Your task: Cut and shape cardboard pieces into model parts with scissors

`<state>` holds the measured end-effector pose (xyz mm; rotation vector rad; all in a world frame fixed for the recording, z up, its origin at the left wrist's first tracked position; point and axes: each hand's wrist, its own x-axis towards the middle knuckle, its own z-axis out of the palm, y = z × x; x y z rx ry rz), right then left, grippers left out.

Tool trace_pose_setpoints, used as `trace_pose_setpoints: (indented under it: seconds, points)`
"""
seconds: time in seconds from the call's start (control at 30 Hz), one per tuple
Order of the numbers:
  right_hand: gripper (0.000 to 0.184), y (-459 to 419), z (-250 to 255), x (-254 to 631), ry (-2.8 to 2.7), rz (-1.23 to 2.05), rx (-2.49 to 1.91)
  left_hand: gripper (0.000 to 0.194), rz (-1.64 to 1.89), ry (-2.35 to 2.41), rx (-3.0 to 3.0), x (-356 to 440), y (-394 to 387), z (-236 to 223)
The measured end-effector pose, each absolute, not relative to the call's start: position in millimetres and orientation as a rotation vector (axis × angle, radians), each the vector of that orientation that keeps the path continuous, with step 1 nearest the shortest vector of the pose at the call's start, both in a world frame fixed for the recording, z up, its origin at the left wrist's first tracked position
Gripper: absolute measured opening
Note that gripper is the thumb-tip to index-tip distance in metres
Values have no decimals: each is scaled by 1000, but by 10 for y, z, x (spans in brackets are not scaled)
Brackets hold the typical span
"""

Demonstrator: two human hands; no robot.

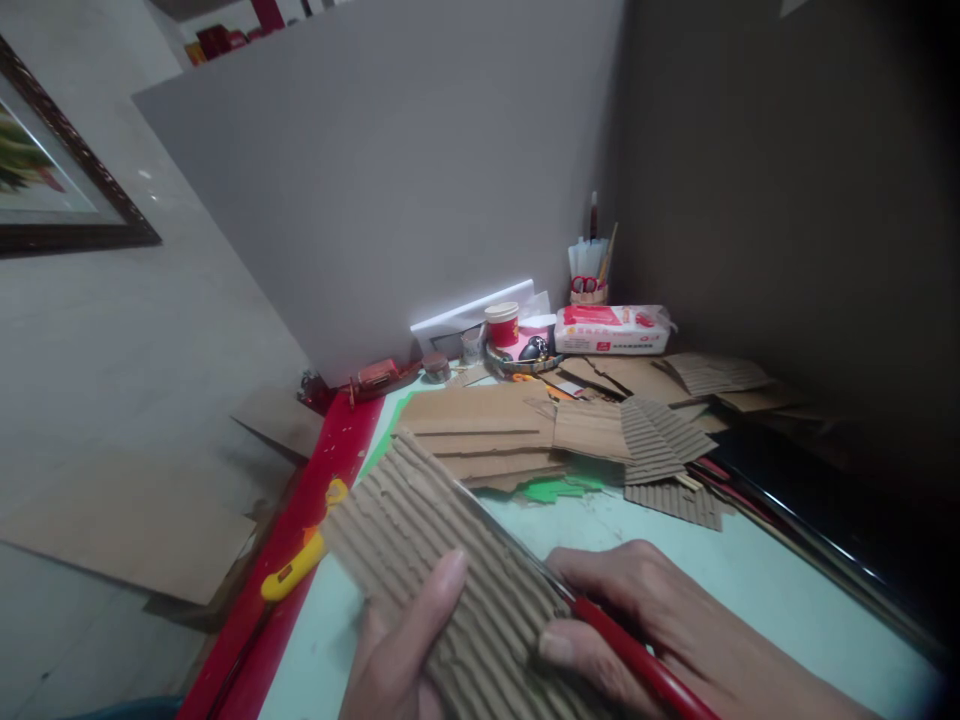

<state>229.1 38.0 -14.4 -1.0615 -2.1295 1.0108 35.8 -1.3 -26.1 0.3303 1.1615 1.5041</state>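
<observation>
My left hand (397,650) grips a strip of corrugated cardboard (427,545) from below, thumb pressed on its ribbed top. My right hand (645,620) is closed round a red-handled tool (637,660). The tool's thin metal part (510,545) runs along the strip's right edge. Both hands are at the bottom of the view, above a pale green table (675,560).
Flat and corrugated cardboard pieces (525,430) are piled mid-table. A yellow utility knife (296,570) lies by the table's red left edge (330,470). At the back stand a red cup (502,325), a tissue pack (611,330) and a pen holder (589,275). Cardboard sheets (135,535) lie on the floor.
</observation>
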Motion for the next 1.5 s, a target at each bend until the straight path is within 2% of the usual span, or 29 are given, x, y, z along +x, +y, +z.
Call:
trace_pose_setpoints:
  seconds: [0.13, 0.27, 0.4, 0.6, 0.73, 0.97, 1.07, 1.17, 1.33, 1.5]
  points:
    - [49, 358, -70, 2286, -2133, 1046, -1105, 60, 1403, 1142, 271, 353, -8, -181]
    - [41, 342, -10, 2277, -2103, 1102, -1123, 58, 1547, 1102, 230, 274, 53, -109]
    - [41, 365, 1, 2262, -2088, 1194, -1141, 71, 1614, 1127, 275, 254, 117, -8]
    - [45, 375, 6, 2303, -2057, 1350, -1200, 62, 1656, 1237, 287, 302, 130, -15]
    - [37, 352, -13, 2332, -2020, 1376, -1207, 73, 1679, 1170, 322, 320, 108, -43]
    - [59, 377, 3, 2288, -2134, 1236, -1150, 78, 1602, 1189, 342, 323, 70, -18]
    - [62, 363, 26, 2273, -2147, 1171, -1222, 79, 1580, 1186, 365, 320, 72, -21]
    - [64, 364, 54, 2259, -2131, 1247, -1213, 84, 1607, 1151, 386, 331, 82, -9]
    - [58, 362, 35, 2282, -2063, 1347, -1217, 93, 1605, 1134, 358, 368, 66, -12]
    - [49, 334, 42, 2312, -1937, 1436, -1191, 92, 1557, 1170, 346, 403, 46, -48]
